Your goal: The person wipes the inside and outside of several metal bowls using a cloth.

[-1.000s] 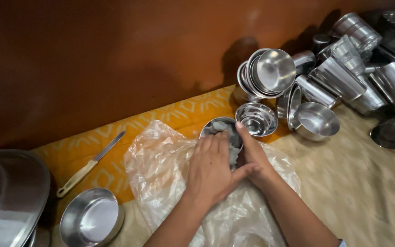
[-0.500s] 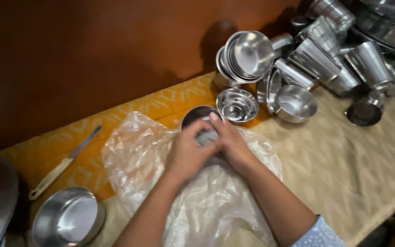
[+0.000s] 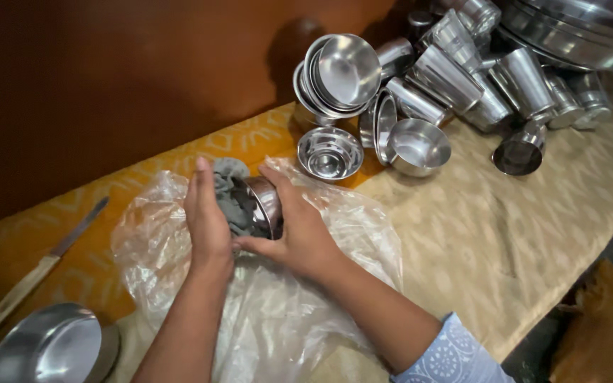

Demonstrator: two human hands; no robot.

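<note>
Clear crumpled plastic bag point(image 3: 285, 312) under hands, mid-table.

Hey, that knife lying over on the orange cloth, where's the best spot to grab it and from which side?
Grip the knife by its pale handle, the end nearest the person, coming from above. It lies flat on the orange cloth with the blade pointing away toward the wall.
</note>
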